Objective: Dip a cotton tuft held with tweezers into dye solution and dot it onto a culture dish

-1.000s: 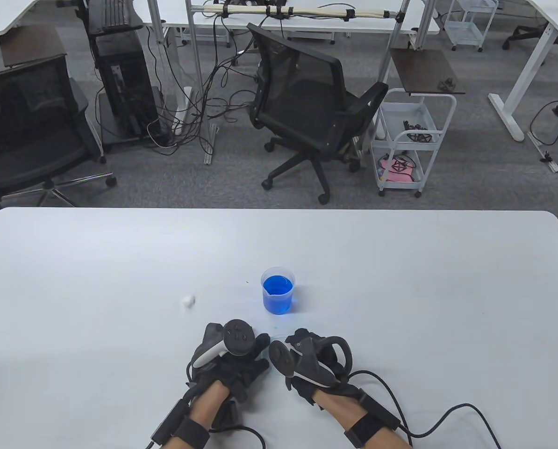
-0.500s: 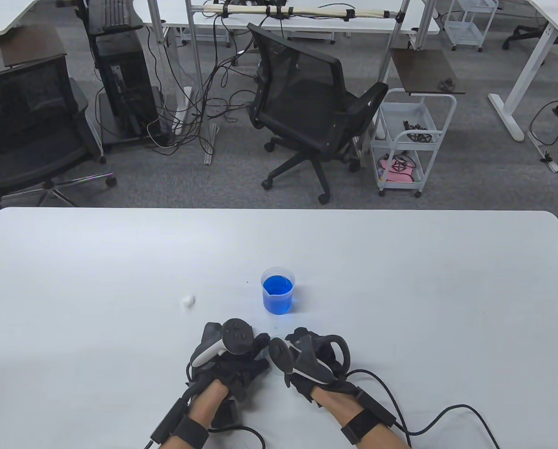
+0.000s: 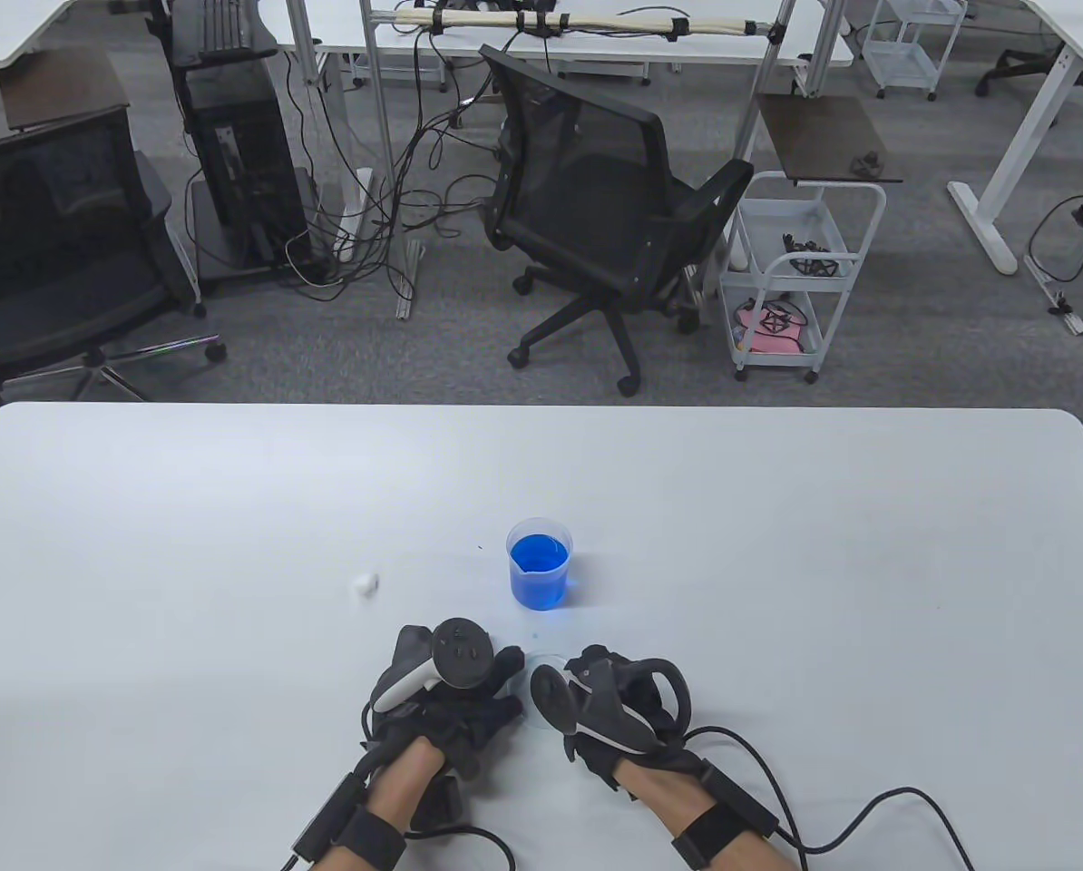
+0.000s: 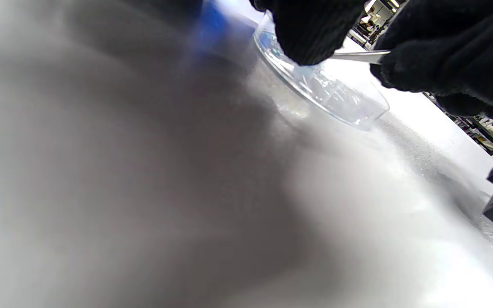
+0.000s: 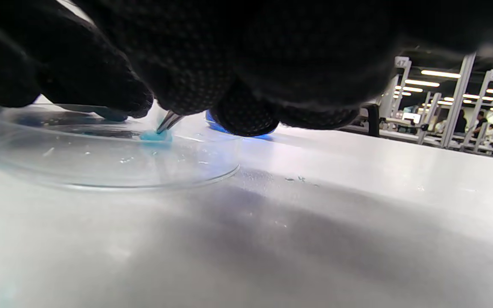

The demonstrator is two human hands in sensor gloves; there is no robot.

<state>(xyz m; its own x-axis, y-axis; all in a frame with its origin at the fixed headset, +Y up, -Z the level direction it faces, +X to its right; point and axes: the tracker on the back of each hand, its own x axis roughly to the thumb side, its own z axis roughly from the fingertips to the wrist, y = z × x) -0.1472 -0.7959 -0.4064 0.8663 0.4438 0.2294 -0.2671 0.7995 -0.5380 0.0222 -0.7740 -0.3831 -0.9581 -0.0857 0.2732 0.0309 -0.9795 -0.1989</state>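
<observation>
- Just on the near side of the beaker of blue dye (image 3: 539, 570), both gloved hands crowd over the clear culture dish (image 5: 114, 167), which lies flat on the white table (image 3: 777, 544).
- From the beaker, the dish is close by toward the person, so the trip from dipping to dotting is short.
- The right hand (image 3: 616, 712) has its fingers curled round the metal tweezers (image 5: 168, 121); the right wrist view shows the tips angled down into the dish, pinching a cotton tuft (image 5: 155, 136) already stained blue.
- The tuft touches the dish floor toward the side nearer the beaker, so I judge this to be the dotting step, with the dip already done.
- The left hand (image 3: 451, 694) sits at the dish's other side; in the left wrist view one fingertip (image 4: 310, 34) lies over the rim, probably steadying the dish so the light plastic does not slide under the tweezers, though I cannot tell whether the fingers grip the rim or merely rest on it.
- To the beaker's left, well apart from the dish, a small spare white tuft (image 3: 364, 583) lies on the table, dry and out of reach of any splash.
- The steep tilt of the tweezers keeps gloved knuckles off the wet spot.
</observation>
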